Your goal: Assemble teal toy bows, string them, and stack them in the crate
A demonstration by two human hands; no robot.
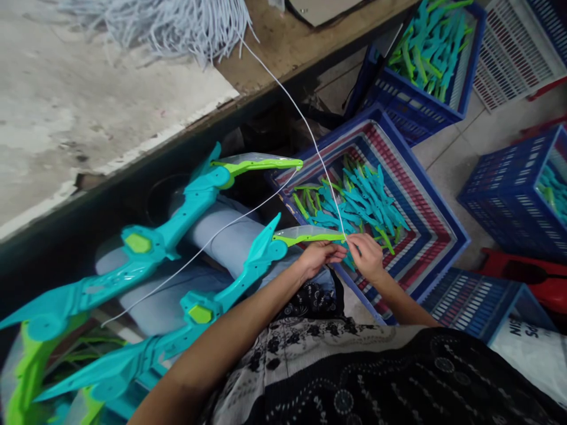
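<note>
Two teal and lime toy bows lie across my lap; the nearer bow (230, 289) points its green tip toward my hands, the farther bow (177, 212) lies behind it. My left hand (319, 255) is closed around the nearer bow's tip. My right hand (367, 252) pinches a white string (305, 127) at that same tip. The string runs up to a bundle of white strings (177, 23) on the table. A second white string (199, 251) crosses the farther bow.
A blue crate (425, 195) beside my knees holds several teal and green plastic parts. Another blue crate (469, 65) of parts sits farther back, more crates (509, 195) at right, a white crate (514, 53), a red stool (531, 277). A worn table (88, 100) is at left.
</note>
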